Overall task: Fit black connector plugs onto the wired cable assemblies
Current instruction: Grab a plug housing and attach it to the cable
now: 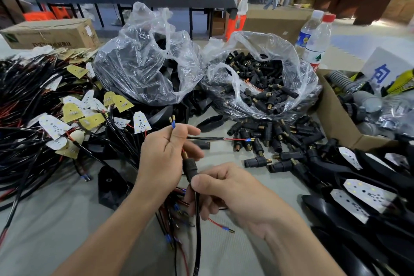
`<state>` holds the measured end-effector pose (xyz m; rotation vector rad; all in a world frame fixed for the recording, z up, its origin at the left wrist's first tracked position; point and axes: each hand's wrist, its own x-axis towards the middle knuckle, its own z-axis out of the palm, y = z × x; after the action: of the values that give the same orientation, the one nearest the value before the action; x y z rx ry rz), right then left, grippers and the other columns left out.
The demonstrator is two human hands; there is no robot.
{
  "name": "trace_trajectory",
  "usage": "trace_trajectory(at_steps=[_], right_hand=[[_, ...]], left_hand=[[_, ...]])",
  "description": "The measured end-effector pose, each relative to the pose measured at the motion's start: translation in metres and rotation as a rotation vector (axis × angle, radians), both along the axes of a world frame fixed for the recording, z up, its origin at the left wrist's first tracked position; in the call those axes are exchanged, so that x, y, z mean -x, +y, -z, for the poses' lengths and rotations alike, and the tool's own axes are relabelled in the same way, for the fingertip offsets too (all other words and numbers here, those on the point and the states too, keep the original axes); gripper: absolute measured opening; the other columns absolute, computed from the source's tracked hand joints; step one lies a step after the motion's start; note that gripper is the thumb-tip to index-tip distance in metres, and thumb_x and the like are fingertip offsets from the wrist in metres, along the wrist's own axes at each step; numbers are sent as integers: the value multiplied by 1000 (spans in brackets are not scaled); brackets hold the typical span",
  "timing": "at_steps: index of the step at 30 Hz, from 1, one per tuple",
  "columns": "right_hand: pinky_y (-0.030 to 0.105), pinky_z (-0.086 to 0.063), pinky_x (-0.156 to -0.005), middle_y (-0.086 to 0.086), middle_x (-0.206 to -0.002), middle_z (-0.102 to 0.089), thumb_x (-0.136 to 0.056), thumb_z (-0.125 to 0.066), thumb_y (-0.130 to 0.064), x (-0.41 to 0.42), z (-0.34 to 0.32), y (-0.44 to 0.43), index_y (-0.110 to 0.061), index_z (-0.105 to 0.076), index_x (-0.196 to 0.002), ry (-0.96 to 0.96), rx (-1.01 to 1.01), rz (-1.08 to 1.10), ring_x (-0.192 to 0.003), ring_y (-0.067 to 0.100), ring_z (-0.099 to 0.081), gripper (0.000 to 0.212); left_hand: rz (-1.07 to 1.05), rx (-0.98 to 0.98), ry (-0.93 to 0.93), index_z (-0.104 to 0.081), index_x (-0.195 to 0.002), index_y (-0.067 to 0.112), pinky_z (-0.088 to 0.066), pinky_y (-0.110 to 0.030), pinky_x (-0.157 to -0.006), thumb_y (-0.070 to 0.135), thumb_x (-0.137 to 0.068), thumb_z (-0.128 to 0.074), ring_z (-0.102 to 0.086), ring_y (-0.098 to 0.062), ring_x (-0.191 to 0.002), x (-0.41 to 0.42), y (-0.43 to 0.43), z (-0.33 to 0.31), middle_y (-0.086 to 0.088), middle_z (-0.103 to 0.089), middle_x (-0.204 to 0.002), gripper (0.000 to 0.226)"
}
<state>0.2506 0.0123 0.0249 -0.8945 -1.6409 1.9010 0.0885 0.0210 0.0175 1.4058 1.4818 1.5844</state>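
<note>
Reference: clock directions are read from the two hands at mid-frame, with 12 o'clock pointing away from the person.
Left hand (167, 154): clenched round a thin black two-core cable (205, 138), with the fingers curled over it.
Terminals: two blue-sleeved brass terminals (172, 120) stand out of the left fist at 12 o'clock. The cable leaves at 3 o'clock and ends in a red wire with a further blue-sleeved tip.
Right hand (226, 188): pinches the black ribbed connector plug (190, 167) at its lower end, with the thumb on top.
Connector plug position: held above the table between the hands and tilted. Its brass end points to 11 o'clock, near the left fingertips. Contact with them cannot be told.
Plug lead: a thicker black lead (197, 219) runs from the plug's lower end through the right hand toward 6 o'clock.
Plug stock: a clear plastic bag of black plugs (257, 78) sits at 1 o'clock. A heap of loose black plugs (268, 136) lies on the table at 3 o'clock.
Cable stock: a pile of wired cable assemblies with white and yellow boards (44, 107) lies at 9 o'clock.
Second bag: a clear plastic bag of black moulded housings (145, 63) sits at 11 o'clock, beside the plug bag.
Bottles: two clear plastic water bottles (318, 38) stand upright at 2 o'clock, behind the plug bag.
Box: an open brown cardboard box (331, 114) sits at 3 o'clock, beyond the loose plugs.
Surface: a grey table (67, 219).
</note>
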Motion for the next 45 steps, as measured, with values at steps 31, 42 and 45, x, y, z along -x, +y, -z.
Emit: trace_trajectory(at_steps=[31,42,45], right_hand=[[16,-36,-46,5,-57,-66,-85,-70,-17,4,13,8,-18,-71,-65,-53,-33,133,-44,8,-50,19],[19,-34,-45,7,-50,-64,-87,-67,-27,14,16,3,-21,-66,-67,-229,-147,240,-41,11,-49,21],[18,-35,-43,10,-55,-66,-91,-70,-18,12,12,3,-19,-72,-71,-91,-110,366,-42,12,-51,20]], left_hand=[[74,218,-302,-82,-71,21,-59,-28,-69,4,-85,-76,-72,-14,-68,-5,-1,-9,-8,-79,-80,22],[0,129,-409,-83,-77,21,-57,-21,-60,0,-87,-73,-71,-14,-62,-7,-4,-8,-11,-75,-70,25],[85,178,-376,-83,-86,26,-59,-23,-67,18,-86,-76,-74,-15,-74,-8,-2,-7,-8,-79,-83,11]])
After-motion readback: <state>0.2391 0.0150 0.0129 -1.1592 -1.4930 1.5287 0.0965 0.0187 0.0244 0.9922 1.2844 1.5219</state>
